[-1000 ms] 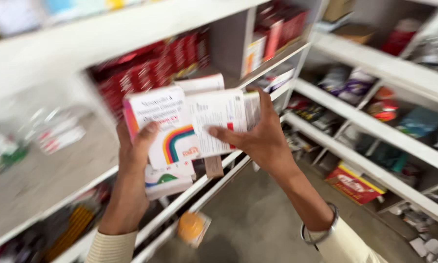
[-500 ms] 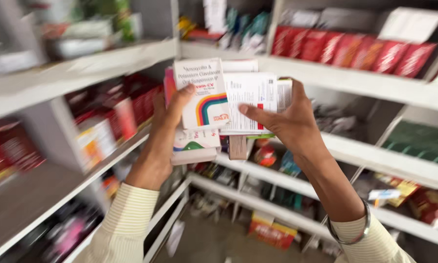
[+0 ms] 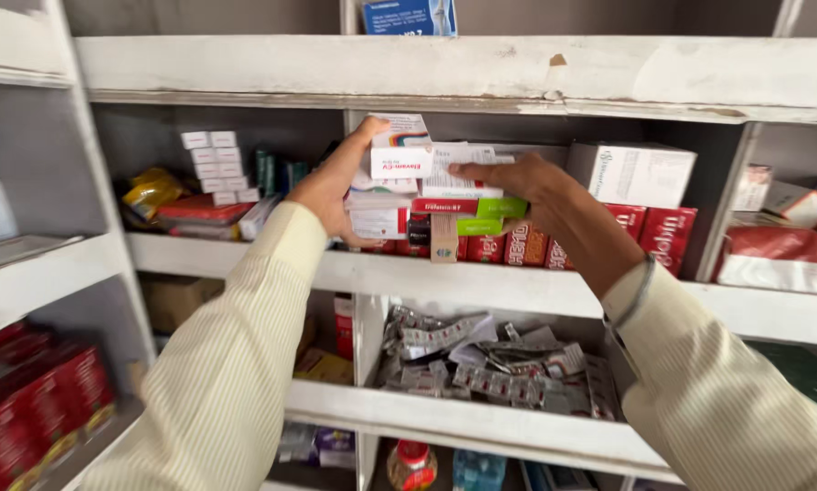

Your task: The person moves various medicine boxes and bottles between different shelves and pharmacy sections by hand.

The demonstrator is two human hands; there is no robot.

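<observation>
Both my hands hold one stack of small medicine boxes in front of a white shelf. My left hand grips the stack's left side, thumb on the top white box. My right hand grips its right side, fingers laid over a white paper slip on the front. A red-and-green box lies in the middle of the stack. Red boxes stand on the shelf right behind the stack.
A large white carton sits on red boxes to the right. Small white boxes and a yellow packet lie at left. Loose blister strips fill the shelf below. Red boxes crowd the lower left shelf.
The view has swung from side shelves to face this shelf straight on. Both hands kept hold of the stack and brought it up to the middle shelf's front.
</observation>
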